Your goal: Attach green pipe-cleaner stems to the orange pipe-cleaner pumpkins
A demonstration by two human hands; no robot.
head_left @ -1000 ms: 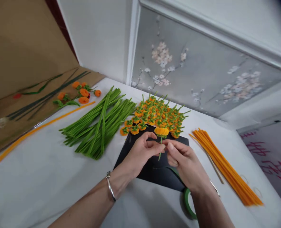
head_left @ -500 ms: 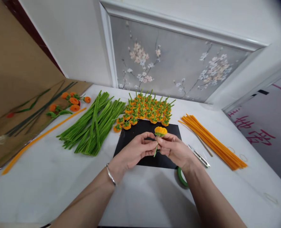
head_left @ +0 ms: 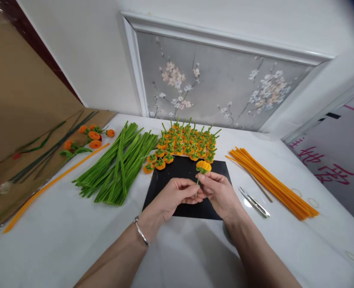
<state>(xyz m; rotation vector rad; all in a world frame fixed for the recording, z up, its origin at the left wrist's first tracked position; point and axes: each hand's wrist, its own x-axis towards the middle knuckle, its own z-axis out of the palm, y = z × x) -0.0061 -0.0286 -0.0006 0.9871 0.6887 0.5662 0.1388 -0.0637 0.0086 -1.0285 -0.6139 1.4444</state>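
Note:
An orange-yellow flower (head_left: 203,166) with a green underside is held upright above the black mat (head_left: 160,188). My right hand (head_left: 220,192) pinches it just under the head. Lower down, the fingers of my left hand (head_left: 177,196) are closed on its green stem (head_left: 197,187). The fingertips of both hands nearly meet, and part of the stem is hidden behind them. Behind the mat stand several finished orange flower heads (head_left: 185,140) with their short green stems pointing up.
Green fuzzy stems (head_left: 117,164) lie in a pile at the left, beside a single orange strip (head_left: 54,186). Orange flowers (head_left: 94,138) rest on brown paper (head_left: 105,118). At the right are orange stems (head_left: 273,182) and metal snips (head_left: 254,203).
My left fingers have slid slightly down and right along the stem. My right forearm now covers most of the green tape roll. The view has tilted slightly upward.

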